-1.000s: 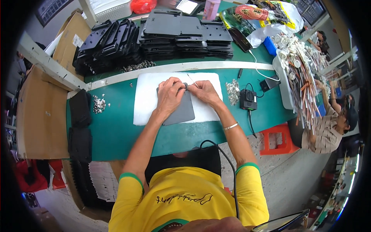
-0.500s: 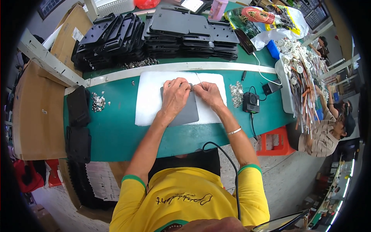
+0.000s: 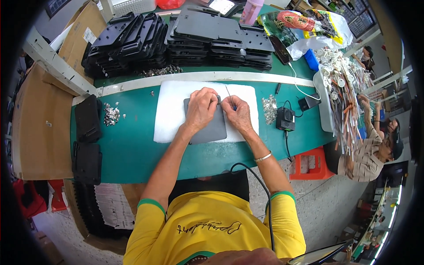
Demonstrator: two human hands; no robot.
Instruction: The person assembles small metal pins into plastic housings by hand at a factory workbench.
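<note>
A flat dark grey panel (image 3: 209,129) with rounded corners lies on a white foam sheet (image 3: 163,112). My left hand (image 3: 202,107) rests over its upper part, fingers curled and thumb and forefinger pinched at the upper right corner. A small dark piece (image 3: 218,99) shows at those fingertips; what exactly they grip is too small to make out. Just to the right, my right hand (image 3: 239,115) is closed around a thin tool with a slim metal shaft (image 3: 228,92), which points up and away. A dark bluish part of it shows between the fingers.
Small metal parts lie in piles left (image 3: 111,115) and right (image 3: 270,109) of the foam. Stacked black panels (image 3: 207,28) stand behind the white rail (image 3: 198,76). At right are a small black device (image 3: 286,118), cables and a white bin (image 3: 325,110). A co-worker (image 3: 369,152) sits beyond.
My right hand has drawn slightly down and away from the left fingertips, and the tool's shaft stands more upright. My left hand stays at the panel's corner.
</note>
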